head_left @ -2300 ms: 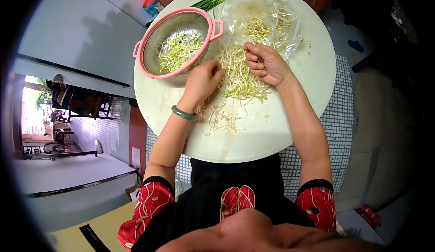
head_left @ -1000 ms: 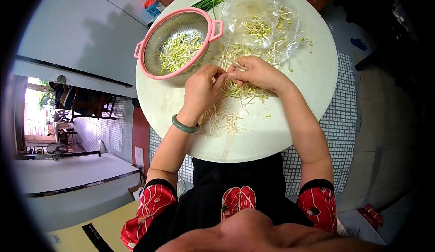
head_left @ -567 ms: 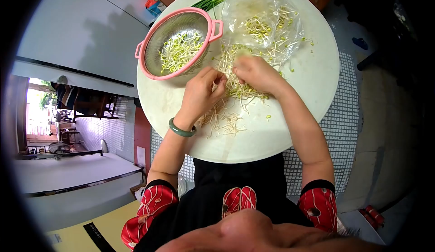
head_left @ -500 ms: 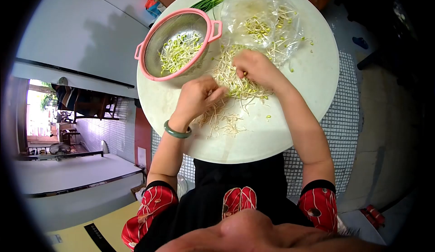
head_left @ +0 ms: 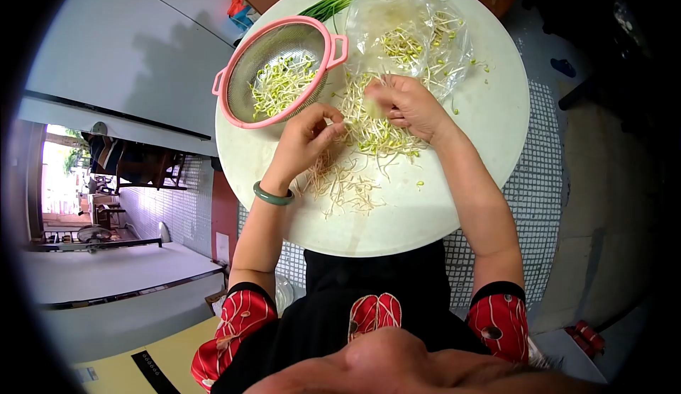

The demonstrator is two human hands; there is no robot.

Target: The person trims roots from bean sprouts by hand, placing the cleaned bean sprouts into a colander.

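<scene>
Bean sprouts (head_left: 372, 128) lie in a loose pile on the round pale table (head_left: 425, 217). My left hand (head_left: 308, 135), with a green bangle at the wrist, is at the pile's left side; thumb and index finger are bent towards each other with a gap, and nothing shows between them. Over the pile, my right hand (head_left: 411, 107) is closed round some sprouts, its fingertips blurred. Thin brownish root ends (head_left: 345, 188) are scattered below my left hand. A pink-rimmed metal strainer (head_left: 233, 107) holding sprouts is tilted at the upper left.
Behind the pile, a clear plastic bag (head_left: 369, 21) contains more sprouts. Green stalks (head_left: 330, 4) lie at the table's far edge, beside the strainer. A single sprout piece (head_left: 420, 183) is on the right part of the table. A dark slipper (head_left: 563, 67) is on the floor.
My hands met over the pile about a second ago and are now apart. My left hand has shifted left and its fingers have loosened. The strainer has moved very slightly.
</scene>
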